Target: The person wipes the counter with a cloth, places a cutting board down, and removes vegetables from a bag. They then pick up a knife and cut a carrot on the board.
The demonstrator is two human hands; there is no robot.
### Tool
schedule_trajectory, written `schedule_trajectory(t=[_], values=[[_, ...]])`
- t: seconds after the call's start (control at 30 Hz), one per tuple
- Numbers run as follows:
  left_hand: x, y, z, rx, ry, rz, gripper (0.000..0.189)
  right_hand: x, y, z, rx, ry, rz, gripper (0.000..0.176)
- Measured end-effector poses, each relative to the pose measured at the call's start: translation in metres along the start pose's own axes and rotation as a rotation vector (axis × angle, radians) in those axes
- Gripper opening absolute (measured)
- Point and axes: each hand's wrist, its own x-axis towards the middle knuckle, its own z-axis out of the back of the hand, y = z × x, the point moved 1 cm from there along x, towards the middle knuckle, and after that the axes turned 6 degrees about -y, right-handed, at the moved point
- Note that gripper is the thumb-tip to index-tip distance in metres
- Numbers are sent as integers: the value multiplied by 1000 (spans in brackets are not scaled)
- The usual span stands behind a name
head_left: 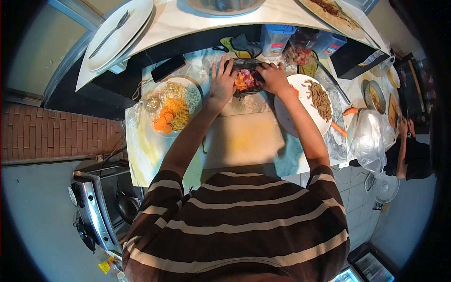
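Observation:
A black plastic bag point(242, 63) lies at the back of the cutting board, its mouth spread around orange and purple vegetable scraps point(246, 80). My left hand point(222, 82) grips the left edge of the bag, with some fingers stretched up along its outside. On the opposite edge, my right hand point(274, 78) has its fingers curled over the plastic. Below both hands is the pale cutting board point(242, 141), stained yellow. A plate of sliced and shredded vegetables point(174, 109) is left of my left forearm. Under my right forearm, a white plate point(297, 123) bears brown strips point(319, 99).
A phone point(168, 68) lies at the back left. Blue-lidded containers point(277, 40) stand against the raised shelf, near a long knife point(334, 83). Carrots point(339, 129) and a clear plastic bag point(371, 138) are on the right. Another person's hands point(407, 127) are at the far right.

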Motion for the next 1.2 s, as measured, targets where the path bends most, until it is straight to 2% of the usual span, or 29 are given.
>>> schedule_trajectory(t=[0.13, 0.23, 0.27, 0.33, 0.37, 0.43, 0.5, 0.57, 0.63, 0.7, 0.77, 0.83, 0.9, 0.93, 0.97, 1.0, 1.1, 1.17, 1.2], values=[[8, 0, -5, 60, 16, 23, 57, -6, -4, 2, -97, 68, -58, 57], [11, -8, 3, -77, -21, 10, 56, -10, -2, 10, -32, 7, -70, 53], [7, -8, 10, -163, -126, 23, 53, -14, -2, 14, -31, 12, -70, 53], [-6, -14, 41, -264, -285, 92, 44, -29, -1, 30, 281, -233, -10, 44], [-24, -12, 48, -266, -282, 95, 44, -40, -1, 40, 283, -229, -10, 44], [-66, -3, 57, -397, -252, 223, 38, -70, -7, 57, 483, -377, -5, 35], [-122, 4, 60, -377, -222, 294, 40, -106, -23, 56, 517, -398, -124, 32], [-177, 3, 61, -450, -87, 399, 46, -146, -53, 37, 327, -466, -184, 32], [-228, -9, 57, -464, -63, 410, 52, -192, -96, 11, 195, -483, -289, 30], [-249, -21, 59, -484, -29, 415, 59, -231, -123, 16, 18, -214, -694, 35], [-265, -36, 63, -401, 50, 384, 71, -272, -146, 2, -190, -228, -817, 40], [-271, -44, 56, -317, 42, 339, 74, -305, -183, -28, -178, -252, -794, 41], [-272, -47, 49, -240, 38, 279, 77, -324, -191, -45, -168, -274, -789, 42], [-272, -46, 47, -246, -4, 270, 77, -327, -191, -48, -141, -249, -716, 43], [-271, -45, 45, -252, -51, 262, 76, -328, -192, -48, -115, -227, -641, 43], [-270, -45, 44, -264, -55, 252, 76, -327, -193, -48, -125, -229, -652, 43], [-266, -43, 43, -275, -43, 233, 73, -315, -196, -47, -103, -224, -778, 44], [-269, -45, 45, -240, -19, 241, 70, -307, -199, -47, -91, -273, -659, 36], [-270, -47, 48, -249, -12, 227, 70, -305, -196, -46, -94, -269, -676, 36]])
